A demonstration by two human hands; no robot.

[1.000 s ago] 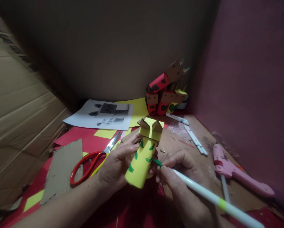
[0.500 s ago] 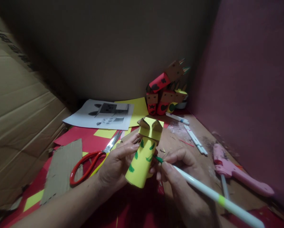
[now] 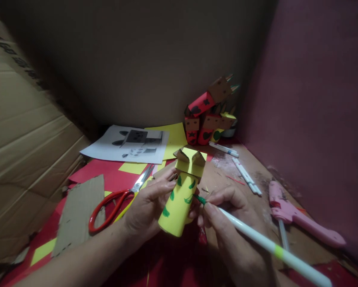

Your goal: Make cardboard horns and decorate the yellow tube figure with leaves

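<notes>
A yellow paper tube figure (image 3: 176, 207) with green leaf-like marks and a box-shaped head with two cardboard ears is tilted in the middle of the view. My left hand (image 3: 149, 203) is wrapped round its left side and underside. Between the thumb and fingers of my right hand (image 3: 229, 223) is a white marker (image 3: 256, 238) with a green tip end. That tip is at the tube's right edge, beside an outlined leaf mark; whether it touches the paper I cannot tell.
Red-handled scissors (image 3: 109, 211) and a cardboard piece (image 3: 80, 215) lie left. Behind are a printed sheet (image 3: 107, 141) and several finished figures (image 3: 201, 103). White markers (image 3: 246, 175) and a pink glue gun (image 3: 307, 225) lie right.
</notes>
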